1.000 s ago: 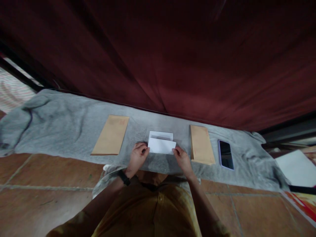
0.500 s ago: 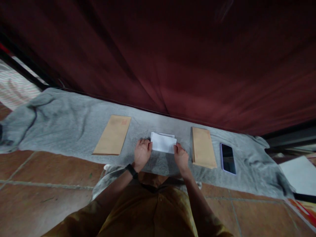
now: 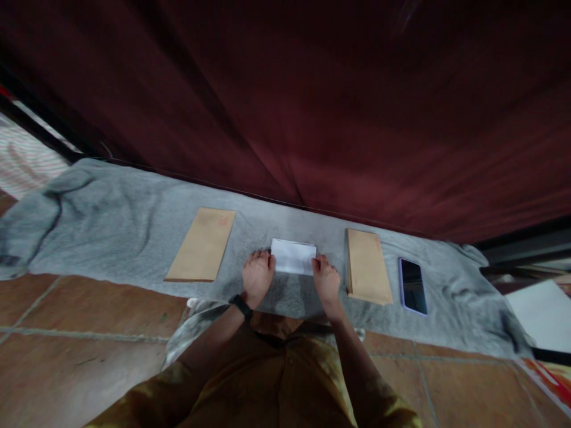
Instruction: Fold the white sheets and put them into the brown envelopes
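A folded white sheet of paper (image 3: 293,257) lies at the middle of the grey cloth, its layers nearly lined up. At its left edge my left hand (image 3: 259,276), with a black band on the wrist, pinches the paper between thumb and curled fingers. My right hand (image 3: 326,279) grips the right edge in the same way. Left of my hands rests a brown paper envelope (image 3: 203,245) with a small red mark near its top corner. To the right sits a stack of brown envelopes (image 3: 368,266), slightly fanned at its left side.
A phone (image 3: 413,286) in a pale purple case lies right of the envelope stack. The grey cloth (image 3: 120,214) covers a long narrow surface. Behind it hangs a dark red curtain (image 3: 285,119). Tiled floor (image 3: 98,309) shows in front, and a white panel (image 3: 542,315) stands far right.
The top layer of the folded paper has shifted and now lines up more closely with the layer under it. My right hand has moved slightly left.
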### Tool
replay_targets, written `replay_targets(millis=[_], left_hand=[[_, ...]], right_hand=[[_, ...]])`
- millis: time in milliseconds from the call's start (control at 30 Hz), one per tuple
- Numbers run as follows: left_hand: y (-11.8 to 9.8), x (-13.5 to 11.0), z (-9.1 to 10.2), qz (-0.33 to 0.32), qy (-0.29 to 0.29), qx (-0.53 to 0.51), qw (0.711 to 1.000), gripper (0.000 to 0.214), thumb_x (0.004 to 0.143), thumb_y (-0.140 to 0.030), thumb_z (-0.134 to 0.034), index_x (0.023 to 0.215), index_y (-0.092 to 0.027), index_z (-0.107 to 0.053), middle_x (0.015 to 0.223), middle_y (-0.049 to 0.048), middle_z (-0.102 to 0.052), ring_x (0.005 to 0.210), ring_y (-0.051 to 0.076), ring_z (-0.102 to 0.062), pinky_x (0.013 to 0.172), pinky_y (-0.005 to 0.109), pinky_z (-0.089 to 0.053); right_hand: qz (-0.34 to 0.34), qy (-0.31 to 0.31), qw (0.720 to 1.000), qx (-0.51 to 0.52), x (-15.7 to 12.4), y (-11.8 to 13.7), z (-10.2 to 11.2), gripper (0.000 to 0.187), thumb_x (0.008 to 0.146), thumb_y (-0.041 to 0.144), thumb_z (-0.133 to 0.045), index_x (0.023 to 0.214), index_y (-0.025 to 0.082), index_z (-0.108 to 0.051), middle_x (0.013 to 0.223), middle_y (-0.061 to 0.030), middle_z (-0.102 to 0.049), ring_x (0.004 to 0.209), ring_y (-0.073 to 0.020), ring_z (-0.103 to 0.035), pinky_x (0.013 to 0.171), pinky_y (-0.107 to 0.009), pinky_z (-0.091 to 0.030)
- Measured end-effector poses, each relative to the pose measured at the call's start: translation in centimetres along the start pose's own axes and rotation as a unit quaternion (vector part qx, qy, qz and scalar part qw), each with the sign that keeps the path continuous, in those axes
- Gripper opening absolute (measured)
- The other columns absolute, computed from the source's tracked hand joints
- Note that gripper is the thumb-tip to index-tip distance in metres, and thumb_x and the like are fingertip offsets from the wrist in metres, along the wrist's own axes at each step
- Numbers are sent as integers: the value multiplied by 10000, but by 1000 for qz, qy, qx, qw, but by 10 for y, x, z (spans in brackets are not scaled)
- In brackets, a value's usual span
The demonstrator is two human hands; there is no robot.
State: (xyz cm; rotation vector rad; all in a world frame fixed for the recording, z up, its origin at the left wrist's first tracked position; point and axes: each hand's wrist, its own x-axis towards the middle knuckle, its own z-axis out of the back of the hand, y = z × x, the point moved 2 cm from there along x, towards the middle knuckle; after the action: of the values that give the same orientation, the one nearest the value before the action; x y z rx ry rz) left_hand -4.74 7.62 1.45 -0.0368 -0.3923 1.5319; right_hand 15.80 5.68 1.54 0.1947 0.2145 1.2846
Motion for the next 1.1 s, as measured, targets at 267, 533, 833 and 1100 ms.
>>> replay_targets(millis=[267, 533, 833, 1100], left_hand=[[-1, 3, -1, 5, 9, 19, 1000, 298, 996, -342, -410, 894, -202, -652, 861, 121, -716, 872, 267, -678, 727, 342, -500], [-2, 5, -1, 2, 20, 33, 999, 298, 999, -328, -397, 927, -182, -647, 883, 135, -721, 877, 283, -681, 736, 357, -495], [-2, 3, -5, -11, 20, 37, 999, 310, 1009, -339, -370, 985, -177, -634, 903, 127, -715, 889, 272, -681, 739, 345, -495], [-5, 3, -2, -7, 34, -39, 999, 320, 1007, -289, -367, 1171, -151, -605, 1133, 178, -677, 1121, 335, -624, 947, 465, -472]], right_hand=[[2, -16, 1000, -18, 2, 2, -3, 327, 1062, 372, -418, 1165, 164, -649, 852, -111, -740, 736, -190, -711, 652, -250, -435], [6, -25, 1000, -12, 2, 7, -9, 372, 1077, 362, -352, 1213, 144, -621, 893, -154, -739, 733, -201, -707, 693, -280, -465], [7, -45, 999, -15, 1, 8, -14, 477, 1084, 375, -245, 1297, 117, -586, 836, -168, -718, 714, -216, -699, 690, -308, -492], [16, -28, 999, -28, 2, 10, -15, 405, 1085, 325, -276, 1294, 150, -575, 938, -160, -730, 775, -211, -712, 690, -283, -471]])
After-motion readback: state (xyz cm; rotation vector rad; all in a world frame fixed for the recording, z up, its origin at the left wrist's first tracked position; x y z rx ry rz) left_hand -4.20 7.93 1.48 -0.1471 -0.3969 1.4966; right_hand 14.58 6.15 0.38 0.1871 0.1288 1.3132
